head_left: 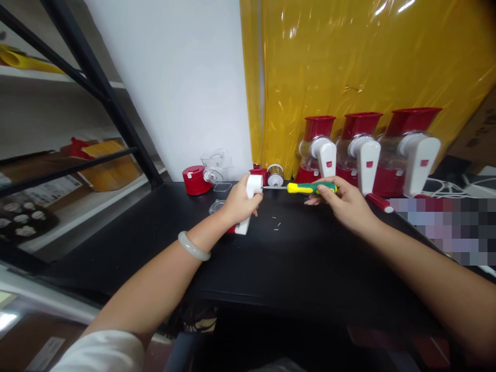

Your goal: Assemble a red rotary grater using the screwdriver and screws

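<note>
My left hand [241,204] is wrapped round a white crank handle [254,184] with a red part at its lower end, held above the black table. In my right hand [341,199] is a screwdriver [312,188] with a green and yellow grip, lying level. Its thin shaft points left, and its tip meets the round white end of the crank; whether it sits in a screw is hidden. Several small screws [276,226] lie on the table below the shaft. Behind my left hand, a clear plastic part [217,206] is partly covered.
Three red and white rotary graters [324,152] stand at the back right. A red base [197,180], a clear housing [217,166] and a metal grater drum [275,175] sit along the back of the black table [302,268]. White cables [445,187] lie right; a shelf rack [96,77] stands left.
</note>
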A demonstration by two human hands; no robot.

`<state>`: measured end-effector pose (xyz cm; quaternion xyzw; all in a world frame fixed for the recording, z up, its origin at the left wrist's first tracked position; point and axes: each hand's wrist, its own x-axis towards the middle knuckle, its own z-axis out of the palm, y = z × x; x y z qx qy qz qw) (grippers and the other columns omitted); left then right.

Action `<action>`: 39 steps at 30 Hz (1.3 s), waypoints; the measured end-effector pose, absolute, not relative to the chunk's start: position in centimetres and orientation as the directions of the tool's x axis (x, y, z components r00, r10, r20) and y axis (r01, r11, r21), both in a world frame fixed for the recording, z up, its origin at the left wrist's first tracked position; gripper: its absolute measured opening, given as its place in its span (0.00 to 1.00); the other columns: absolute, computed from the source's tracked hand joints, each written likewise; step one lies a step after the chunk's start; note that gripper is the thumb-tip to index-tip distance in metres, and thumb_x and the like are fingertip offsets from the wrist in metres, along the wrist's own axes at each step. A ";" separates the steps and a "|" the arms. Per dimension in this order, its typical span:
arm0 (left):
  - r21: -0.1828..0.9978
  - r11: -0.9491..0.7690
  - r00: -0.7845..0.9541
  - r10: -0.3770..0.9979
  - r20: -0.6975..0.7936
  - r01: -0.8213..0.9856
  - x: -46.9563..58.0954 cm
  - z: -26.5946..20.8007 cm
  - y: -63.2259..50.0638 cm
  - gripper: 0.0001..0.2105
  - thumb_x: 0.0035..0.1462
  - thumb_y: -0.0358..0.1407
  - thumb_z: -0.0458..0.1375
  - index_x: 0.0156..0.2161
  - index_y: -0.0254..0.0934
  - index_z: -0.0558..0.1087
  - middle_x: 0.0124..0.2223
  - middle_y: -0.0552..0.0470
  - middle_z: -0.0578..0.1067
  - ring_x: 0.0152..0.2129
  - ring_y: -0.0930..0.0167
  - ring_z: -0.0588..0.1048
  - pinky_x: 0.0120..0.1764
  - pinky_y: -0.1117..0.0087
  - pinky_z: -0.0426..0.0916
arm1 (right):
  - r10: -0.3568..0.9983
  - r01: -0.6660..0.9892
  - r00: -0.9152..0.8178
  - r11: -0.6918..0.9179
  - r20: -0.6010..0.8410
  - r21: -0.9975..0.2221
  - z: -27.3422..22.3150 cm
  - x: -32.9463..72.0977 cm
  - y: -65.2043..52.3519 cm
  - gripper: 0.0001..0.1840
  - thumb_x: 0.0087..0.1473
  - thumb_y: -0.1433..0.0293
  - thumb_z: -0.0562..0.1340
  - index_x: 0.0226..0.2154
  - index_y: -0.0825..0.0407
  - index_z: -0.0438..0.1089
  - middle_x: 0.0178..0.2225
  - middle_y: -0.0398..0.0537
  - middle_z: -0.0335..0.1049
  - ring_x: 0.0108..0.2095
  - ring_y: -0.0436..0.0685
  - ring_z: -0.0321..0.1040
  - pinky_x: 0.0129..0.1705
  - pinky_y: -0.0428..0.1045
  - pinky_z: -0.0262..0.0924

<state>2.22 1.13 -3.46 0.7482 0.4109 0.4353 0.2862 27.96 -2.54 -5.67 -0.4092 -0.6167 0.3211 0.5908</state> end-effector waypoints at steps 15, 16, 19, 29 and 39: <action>0.560 -0.623 0.386 0.780 0.493 0.546 1.8 -2.9 0.6 0.10 0.52 0.30 0.57 0.40 0.39 0.62 0.28 0.54 0.71 0.22 0.67 0.74 0.25 0.71 0.65 | 0.924 0.129 0.052 0.369 0.378 -0.920 -5.5 27.8 -2.7 0.21 0.54 0.47 0.59 0.28 0.48 0.64 0.18 0.41 0.67 0.15 0.52 0.66 0.19 0.49 0.61; 0.546 -0.626 0.393 0.777 0.492 0.557 1.8 -3.0 0.6 0.10 0.52 0.30 0.57 0.40 0.39 0.62 0.29 0.53 0.72 0.23 0.67 0.74 0.25 0.71 0.64 | 0.924 0.111 0.057 0.370 0.377 -0.923 -5.6 27.8 -2.7 0.21 0.55 0.48 0.58 0.30 0.48 0.64 0.18 0.41 0.67 0.16 0.53 0.66 0.20 0.50 0.61; 0.547 -0.621 0.414 0.783 0.465 0.561 1.9 -3.2 0.6 0.10 0.52 0.31 0.57 0.39 0.39 0.62 0.29 0.54 0.71 0.21 0.68 0.73 0.23 0.71 0.64 | 0.921 0.007 0.067 0.384 0.383 -0.924 -5.8 27.8 -2.2 0.17 0.57 0.50 0.57 0.37 0.46 0.63 0.21 0.41 0.68 0.20 0.55 0.70 0.25 0.52 0.65; 0.766 -0.527 0.291 0.848 0.443 0.367 2.1 -3.6 1.5 0.09 0.51 0.29 0.56 0.38 0.38 0.62 0.24 0.58 0.70 0.13 0.71 0.72 0.17 0.72 0.67 | 0.885 -0.040 -0.094 0.455 0.457 -0.890 -6.9 28.3 -2.1 0.16 0.53 0.71 0.59 0.43 0.43 0.56 0.30 0.38 0.70 0.30 0.53 0.73 0.39 0.54 0.67; 0.783 -0.546 0.301 0.832 0.466 0.298 1.8 -3.7 2.0 0.09 0.53 0.30 0.56 0.39 0.37 0.62 0.22 0.59 0.71 0.13 0.71 0.71 0.18 0.72 0.68 | 0.910 -0.108 -0.095 0.393 0.403 -0.913 -6.9 27.9 -2.0 0.13 0.56 0.61 0.62 0.41 0.46 0.61 0.30 0.40 0.71 0.30 0.52 0.73 0.40 0.55 0.68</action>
